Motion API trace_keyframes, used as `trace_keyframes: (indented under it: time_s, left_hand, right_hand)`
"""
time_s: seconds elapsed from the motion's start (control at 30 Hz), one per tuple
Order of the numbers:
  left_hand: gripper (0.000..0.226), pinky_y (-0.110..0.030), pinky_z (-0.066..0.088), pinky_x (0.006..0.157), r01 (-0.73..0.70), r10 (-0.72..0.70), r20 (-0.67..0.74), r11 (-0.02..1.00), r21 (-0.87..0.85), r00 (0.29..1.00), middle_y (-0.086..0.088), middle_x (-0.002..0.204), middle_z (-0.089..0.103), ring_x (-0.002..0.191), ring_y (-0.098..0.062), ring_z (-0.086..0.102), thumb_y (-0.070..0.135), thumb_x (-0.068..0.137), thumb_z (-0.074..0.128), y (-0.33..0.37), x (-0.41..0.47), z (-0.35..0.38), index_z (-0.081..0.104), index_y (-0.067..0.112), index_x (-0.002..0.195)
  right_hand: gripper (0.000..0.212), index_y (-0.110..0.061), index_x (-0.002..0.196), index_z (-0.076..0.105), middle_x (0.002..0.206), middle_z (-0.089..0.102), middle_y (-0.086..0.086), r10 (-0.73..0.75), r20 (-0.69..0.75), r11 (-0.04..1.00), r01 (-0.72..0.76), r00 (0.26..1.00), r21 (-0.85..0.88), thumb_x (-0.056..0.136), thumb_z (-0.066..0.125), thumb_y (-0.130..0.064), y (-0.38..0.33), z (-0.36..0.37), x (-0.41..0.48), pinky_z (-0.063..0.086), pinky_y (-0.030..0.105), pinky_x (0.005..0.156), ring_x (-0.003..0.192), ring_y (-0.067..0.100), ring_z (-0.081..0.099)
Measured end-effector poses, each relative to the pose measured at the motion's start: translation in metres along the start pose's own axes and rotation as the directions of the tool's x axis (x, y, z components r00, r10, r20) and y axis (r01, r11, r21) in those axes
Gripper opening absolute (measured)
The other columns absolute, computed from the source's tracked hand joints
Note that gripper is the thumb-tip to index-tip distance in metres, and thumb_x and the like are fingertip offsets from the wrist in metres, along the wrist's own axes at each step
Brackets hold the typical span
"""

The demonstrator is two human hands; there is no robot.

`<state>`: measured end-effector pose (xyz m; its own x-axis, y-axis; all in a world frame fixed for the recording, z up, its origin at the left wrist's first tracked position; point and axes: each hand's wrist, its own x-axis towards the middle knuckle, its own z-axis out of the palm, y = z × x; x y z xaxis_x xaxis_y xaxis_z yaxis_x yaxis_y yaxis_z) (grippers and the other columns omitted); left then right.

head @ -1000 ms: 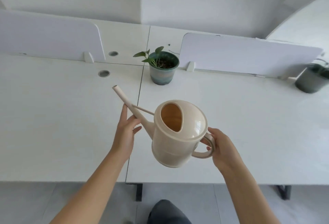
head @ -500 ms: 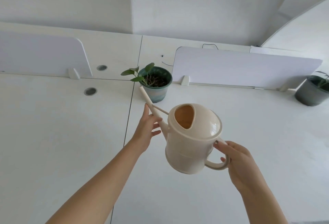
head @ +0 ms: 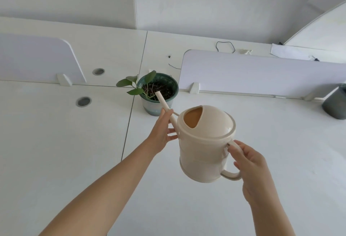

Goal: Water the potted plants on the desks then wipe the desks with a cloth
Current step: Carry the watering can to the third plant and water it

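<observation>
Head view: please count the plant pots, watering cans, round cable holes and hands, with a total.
Plant pots: 2 (green pot, grey pot)
Watering can: 1
Round cable holes: 2 (near hole, far hole)
Hands: 2 (left hand, right hand)
Total: 7

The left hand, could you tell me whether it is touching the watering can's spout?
Touching. The head view shows the left hand holding the spout of the watering can between thumb and fingers.

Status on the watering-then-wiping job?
Nothing looks finished yet. In hand: right hand grips the watering can by its handle, left hand holds the spout, tip over the green pot; no stream visible. Left: grey pot, then wiping the desk; no cloth in view.
</observation>
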<state>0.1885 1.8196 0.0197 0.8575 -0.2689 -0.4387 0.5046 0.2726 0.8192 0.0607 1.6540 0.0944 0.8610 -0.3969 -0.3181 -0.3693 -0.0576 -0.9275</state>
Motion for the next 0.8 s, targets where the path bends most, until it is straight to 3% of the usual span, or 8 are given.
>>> trace_keyframes:
  time_s: [0.17, 0.23, 0.43, 0.6, 0.73, 0.8]
  left_hand:
    - [0.053, -0.033, 0.051, 0.067, 0.033, -0.033, 0.009, 0.999, 0.036, 0.999, -0.008, 0.112, 0.053, 0.085, -0.021, 0.059, 0.049, 0.092, 0.039, 0.004, 0.029, 0.009, 0.033, 0.024, 0.138]
    - [0.056, -0.034, 0.052, 0.067, 0.050, -0.050, 0.009, 0.998, 0.030, 0.999, -0.008, 0.114, 0.056, 0.085, -0.021, 0.061, 0.053, 0.092, 0.037, 0.008, 0.040, 0.011, 0.034, 0.023, 0.138]
    - [0.045, -0.038, 0.052, 0.080, 0.092, -0.092, 0.038, 0.996, 0.005, 0.995, -0.007, 0.114, 0.058, 0.088, -0.021, 0.060, 0.058, 0.092, 0.024, 0.015, 0.062, 0.022, 0.049, 0.026, 0.111]
    - [0.028, -0.028, 0.051, 0.061, 0.078, -0.076, 0.085, 0.997, -0.017, 0.993, -0.001, 0.096, 0.058, 0.075, -0.017, 0.059, 0.040, 0.088, 0.043, 0.015, 0.068, 0.023, 0.045, 0.019, 0.107]
    - [0.044, -0.028, 0.051, 0.063, 0.028, -0.015, 0.165, 0.997, -0.073, 0.986, 0.005, 0.083, 0.059, 0.074, -0.018, 0.056, 0.016, 0.066, 0.048, 0.008, 0.064, 0.023, 0.049, 0.023, 0.110]
    - [0.062, -0.029, 0.051, 0.065, 0.027, -0.012, 0.176, 0.996, -0.086, 0.984, 0.005, 0.077, 0.059, 0.070, -0.017, 0.057, 0.010, 0.061, 0.047, 0.005, 0.060, 0.023, 0.048, 0.039, 0.115]
  right_hand:
    - [0.014, -0.007, 0.089, 0.063, 0.129, 0.055, 0.009, 0.004, -0.053, 0.999, -0.002, 0.999, 0.032, 0.091, 0.052, -0.015, -0.006, -0.001, 0.020, 0.038, 0.019, 0.060, 0.112, 0.017, 0.051]
    - [0.014, -0.010, 0.085, 0.062, 0.128, 0.056, 0.009, 0.006, -0.069, 0.999, -0.003, 0.998, 0.039, 0.092, 0.051, -0.014, -0.011, 0.001, 0.027, 0.039, 0.015, 0.056, 0.106, 0.014, 0.051]
    - [0.015, -0.010, 0.081, 0.061, 0.118, 0.052, 0.010, -0.013, -0.126, 1.000, 0.016, 0.992, 0.025, 0.092, 0.050, -0.012, -0.023, 0.005, 0.044, 0.038, 0.002, 0.040, 0.078, 0.004, 0.046]
    - [0.018, -0.012, 0.075, 0.060, 0.122, 0.052, 0.006, -0.022, -0.152, 1.000, 0.024, 0.988, 0.009, 0.091, 0.051, -0.012, -0.030, 0.004, 0.050, 0.038, 0.001, 0.039, 0.079, 0.001, 0.045]
    - [0.019, -0.013, 0.073, 0.060, 0.128, 0.052, 0.004, -0.023, -0.165, 1.000, 0.023, 0.986, -0.006, 0.090, 0.052, -0.012, -0.034, 0.001, 0.046, 0.041, 0.011, 0.048, 0.095, 0.008, 0.049]
    - [0.018, -0.014, 0.074, 0.060, 0.132, 0.051, 0.005, -0.025, -0.173, 1.000, 0.022, 0.985, -0.020, 0.090, 0.053, -0.012, -0.034, 0.000, 0.042, 0.040, 0.011, 0.049, 0.099, 0.009, 0.049]
